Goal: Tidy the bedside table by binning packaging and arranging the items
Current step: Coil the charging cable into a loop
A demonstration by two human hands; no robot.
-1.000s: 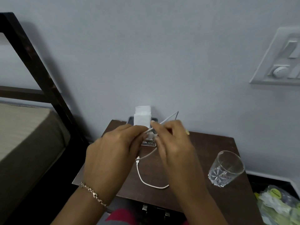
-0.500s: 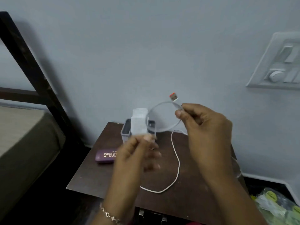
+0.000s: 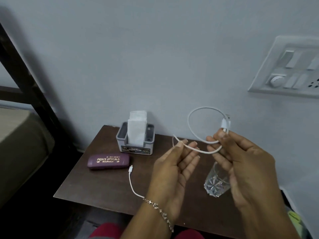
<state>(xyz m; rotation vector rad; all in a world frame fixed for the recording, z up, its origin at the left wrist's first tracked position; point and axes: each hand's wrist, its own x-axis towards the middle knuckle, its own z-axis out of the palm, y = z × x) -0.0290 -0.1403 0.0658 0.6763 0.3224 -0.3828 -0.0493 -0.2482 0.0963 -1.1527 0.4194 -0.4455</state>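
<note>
Coiling the charging cable, about one loop in

Right hand (image 3: 245, 166) pinches the white cable (image 3: 195, 114) where a single raised loop closes by its plug; left hand (image 3: 174, 171), close beside it, has relaxed fingers with the cable draped across them. The other end trails on the bedside table (image 3: 96, 183) left of the left hand, so most winding looks undone. Spectacle case (image 3: 108, 161) and tissue holder (image 3: 135, 138) sit further left, the glass (image 3: 215, 185) under the right hand; no packaging shows there
</note>
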